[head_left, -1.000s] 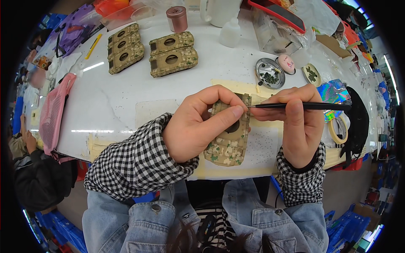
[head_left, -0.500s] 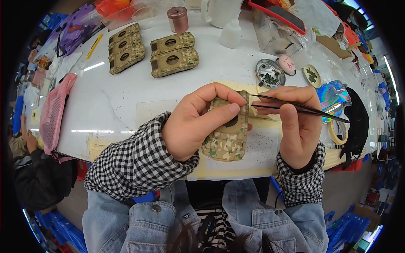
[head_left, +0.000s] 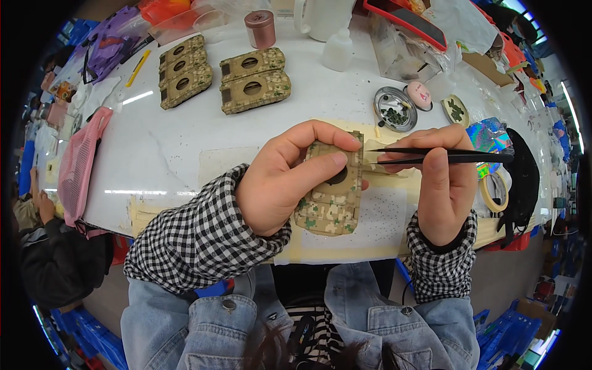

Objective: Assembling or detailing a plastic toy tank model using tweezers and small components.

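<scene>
My left hand grips a camouflage-patterned model tank hull, thumb across its top beside a round dark opening. Black tweezers lie pinched in my right hand. Their tips point left at the hull's upper right edge, a small gap away. Whether the tips hold a tiny part is too small to tell. Beneath my hands is a white sheet dotted with small specks. Two similar hulls lie at the back, beside three more hulls on their left.
At the back right sit a round metal dish of dark green bits, a pink oval object and a small tray of green pieces. A tape roll lies right of my hand. A pink mesh bag stands left; a white bottle stands behind.
The tweezers have drawn back slightly right from the hull's edge and turned nearly level. My right hand shifted a little right with them; the left hand and hull are almost still.
</scene>
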### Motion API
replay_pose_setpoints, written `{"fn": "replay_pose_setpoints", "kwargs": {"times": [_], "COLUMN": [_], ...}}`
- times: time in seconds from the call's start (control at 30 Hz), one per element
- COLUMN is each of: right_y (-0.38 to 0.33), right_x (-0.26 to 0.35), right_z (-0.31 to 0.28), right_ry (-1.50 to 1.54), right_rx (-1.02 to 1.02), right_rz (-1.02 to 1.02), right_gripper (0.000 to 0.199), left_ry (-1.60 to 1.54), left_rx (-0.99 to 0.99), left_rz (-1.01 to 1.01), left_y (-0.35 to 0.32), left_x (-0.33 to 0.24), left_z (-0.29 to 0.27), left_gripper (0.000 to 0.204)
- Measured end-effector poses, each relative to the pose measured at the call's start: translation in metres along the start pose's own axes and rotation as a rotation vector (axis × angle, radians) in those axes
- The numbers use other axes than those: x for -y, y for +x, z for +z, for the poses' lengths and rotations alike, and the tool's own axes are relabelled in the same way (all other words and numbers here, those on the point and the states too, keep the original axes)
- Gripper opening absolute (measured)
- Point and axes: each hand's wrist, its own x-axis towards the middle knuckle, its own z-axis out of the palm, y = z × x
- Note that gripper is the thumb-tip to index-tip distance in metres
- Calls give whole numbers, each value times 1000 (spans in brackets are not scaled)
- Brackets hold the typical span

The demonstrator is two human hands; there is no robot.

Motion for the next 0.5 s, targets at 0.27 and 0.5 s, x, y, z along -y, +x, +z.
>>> {"fn": "replay_pose_setpoints", "kwargs": {"times": [0.27,0.5], "right_y": [-1,0], "right_x": [2,-2], "right_z": [3,4], "right_ry": [20,226], "right_rx": [-2,-80], "right_rz": [17,51], "right_gripper": [28,20], "left_ry": [8,55], "left_rx": [5,-9], "left_rz": [-6,44], "left_y": [1,1], "left_x": [0,4], "left_z": [1,1], "left_gripper": [20,18]}}
